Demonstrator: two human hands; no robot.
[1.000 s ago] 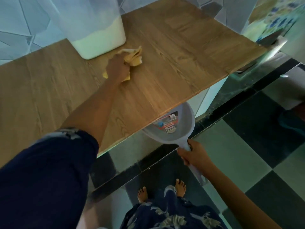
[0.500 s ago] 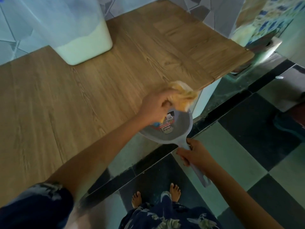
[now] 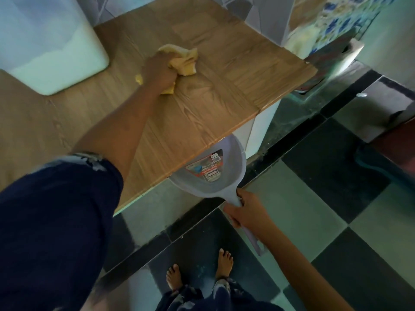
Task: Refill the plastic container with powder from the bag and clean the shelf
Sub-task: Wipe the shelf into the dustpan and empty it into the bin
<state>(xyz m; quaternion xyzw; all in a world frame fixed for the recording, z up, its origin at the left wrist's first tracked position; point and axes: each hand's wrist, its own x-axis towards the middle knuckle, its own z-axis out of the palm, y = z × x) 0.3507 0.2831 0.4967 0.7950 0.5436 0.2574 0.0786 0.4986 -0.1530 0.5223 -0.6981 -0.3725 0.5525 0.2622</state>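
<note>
My left hand (image 3: 160, 69) presses a crumpled yellow cloth (image 3: 183, 61) onto the middle of the wooden shelf (image 3: 235, 70). A clear plastic container (image 3: 51, 41) partly filled with white powder stands at the shelf's back left. Below the shelf's front edge, my right hand (image 3: 246, 212) grips the handle of a grey dustpan (image 3: 215, 173), whose pan is tucked partly under the edge. The powder bag is not in view.
The floor (image 3: 336, 209) has dark and pale green checkered tiles, and my bare feet (image 3: 199, 270) stand on it. A patterned object (image 3: 330, 25) and a white fixture (image 3: 350, 50) sit beyond the shelf's right end. Tiled wall runs behind the shelf.
My left hand swept the cloth from near the container to the shelf's front edge over the dustpan, then moved back to the shelf's middle. The dustpan stayed under the edge.
</note>
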